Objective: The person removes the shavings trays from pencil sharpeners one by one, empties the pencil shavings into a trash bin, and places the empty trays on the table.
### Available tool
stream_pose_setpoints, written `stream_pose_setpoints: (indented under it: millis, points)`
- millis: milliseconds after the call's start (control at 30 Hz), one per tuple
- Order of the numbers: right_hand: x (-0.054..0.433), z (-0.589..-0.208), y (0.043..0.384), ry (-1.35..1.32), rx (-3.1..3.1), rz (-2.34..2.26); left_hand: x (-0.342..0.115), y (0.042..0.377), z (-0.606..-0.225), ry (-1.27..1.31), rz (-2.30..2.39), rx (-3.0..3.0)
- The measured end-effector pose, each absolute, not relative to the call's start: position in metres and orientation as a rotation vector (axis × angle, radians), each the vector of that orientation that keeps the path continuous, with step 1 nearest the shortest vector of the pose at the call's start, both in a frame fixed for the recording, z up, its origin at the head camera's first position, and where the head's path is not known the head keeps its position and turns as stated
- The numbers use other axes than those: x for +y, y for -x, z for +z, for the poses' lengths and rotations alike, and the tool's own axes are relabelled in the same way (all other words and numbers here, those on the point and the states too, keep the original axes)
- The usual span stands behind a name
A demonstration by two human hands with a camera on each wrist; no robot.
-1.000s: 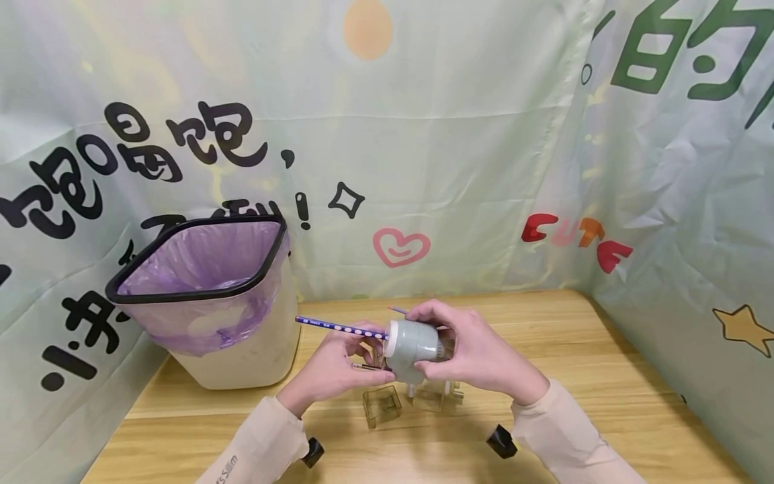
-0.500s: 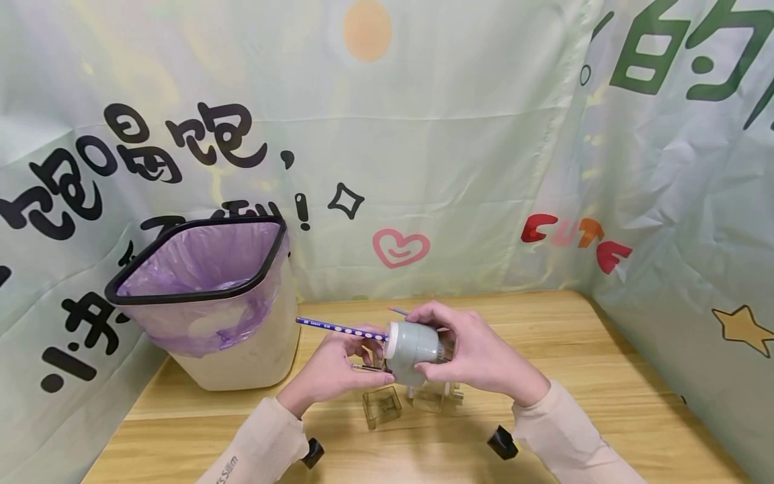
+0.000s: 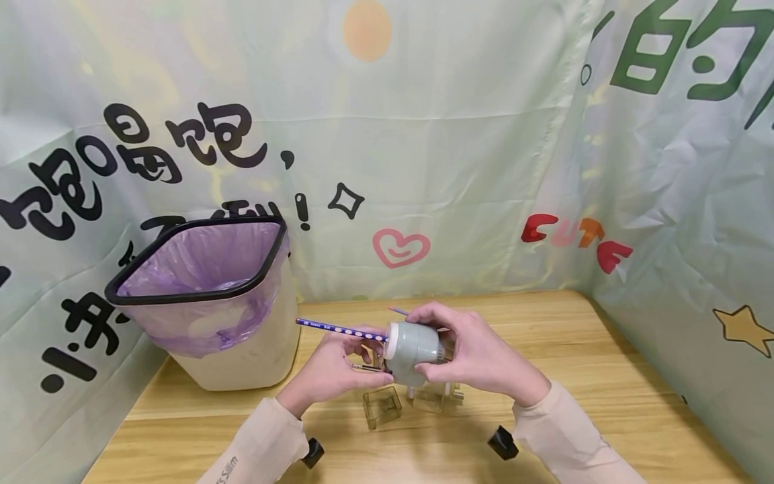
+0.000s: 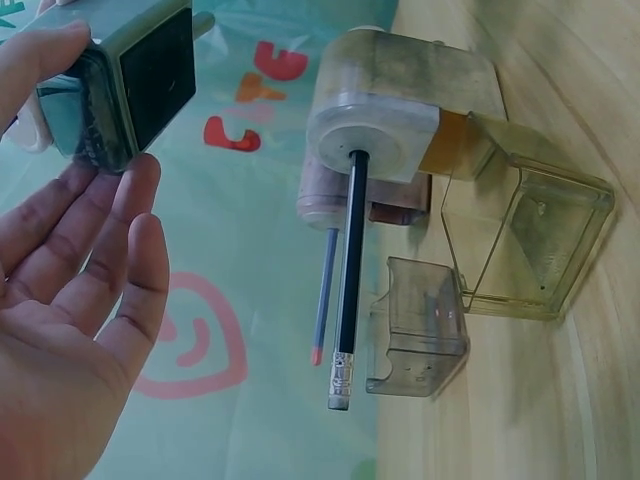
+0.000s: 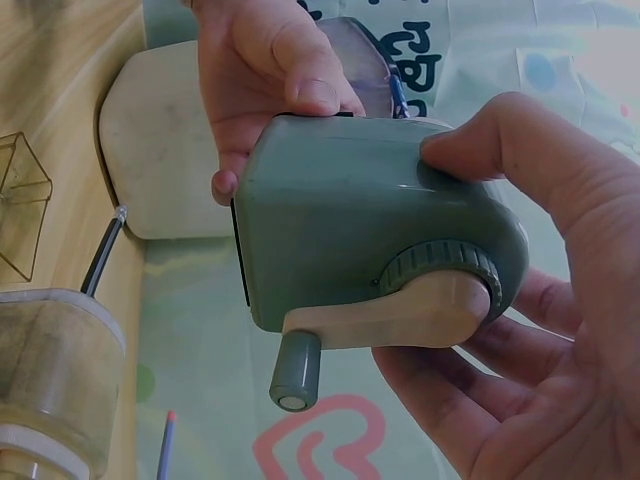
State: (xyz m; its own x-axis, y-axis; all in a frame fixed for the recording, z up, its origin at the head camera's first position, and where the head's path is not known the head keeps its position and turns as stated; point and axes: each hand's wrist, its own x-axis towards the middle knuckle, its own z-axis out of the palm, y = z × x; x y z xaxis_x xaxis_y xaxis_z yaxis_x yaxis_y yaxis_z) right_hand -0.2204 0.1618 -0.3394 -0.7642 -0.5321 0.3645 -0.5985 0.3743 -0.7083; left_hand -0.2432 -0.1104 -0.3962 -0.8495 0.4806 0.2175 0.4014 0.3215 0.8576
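Note:
Both hands hold a grey-green crank pencil sharpener (image 3: 414,349) above the table, turned on its side. My left hand (image 3: 338,366) supports its base end, thumb on one side and fingertips under the other. The right hand (image 3: 465,346) grips the crank end, the thumb pressed to the body. A beige crank with a green knob (image 5: 296,370) shows in the right wrist view. From the sharpener's face a blue pencil with white dots (image 3: 341,328) sticks out to the left. On the base, a dark square panel (image 4: 160,80) faces the left wrist camera.
Below stands a second, yellowish sharpener (image 4: 400,90) holding a black pencil (image 4: 352,260). Behind it is another with a blue, red-tipped pencil (image 4: 326,300). Clear drawers (image 4: 530,230) lie beside them. A bin (image 3: 242,363) with a purple liner stands left; printed curtains (image 3: 471,168) surround the table.

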Motion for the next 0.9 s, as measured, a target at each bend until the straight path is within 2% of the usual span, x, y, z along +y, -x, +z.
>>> stream_pose_setpoints:
  millis: [267, 500, 900]
  points:
    - [0.164, -0.336, 0.219, -1.003, -2.568, 1.365, -0.113, 0.243, -0.394, -0.887, 1.604, 2.488]
    - [0.174, -0.335, 0.22, -0.95, -2.58, 1.363, -0.122, 0.247, -0.393, -0.763, 1.638, 2.512]
    - [0.192, -0.338, 0.222, -0.893, -2.584, 1.297, -0.134, 0.25, -0.398, -0.865, 1.768, 2.495]
